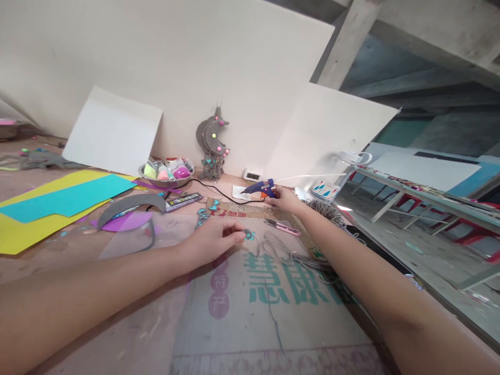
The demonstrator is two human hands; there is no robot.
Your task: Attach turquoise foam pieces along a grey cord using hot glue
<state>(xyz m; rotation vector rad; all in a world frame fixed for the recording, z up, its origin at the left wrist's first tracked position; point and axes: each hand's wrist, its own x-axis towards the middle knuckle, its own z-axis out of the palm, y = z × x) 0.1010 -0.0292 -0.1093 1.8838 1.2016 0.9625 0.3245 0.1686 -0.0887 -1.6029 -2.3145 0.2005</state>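
My left hand is closed in a pinch on a small teal and grey felt piece, low over a printed plastic sheet. Farther off, my right hand is wrapped round the handle of a blue glue gun, whose nozzle points left. A white glue stick seems to run out of its back. Between the hands lies a pink craft knife, with a loop of grey cord nearer to me. Scissors lie partly hidden beside my right forearm.
A bowl of colourful pompoms stands at the back, near a hanging grey felt moon ornament. Yellow sheets and a turquoise sheet lie left. A black cable crosses behind my hands. A cord coil sits right.
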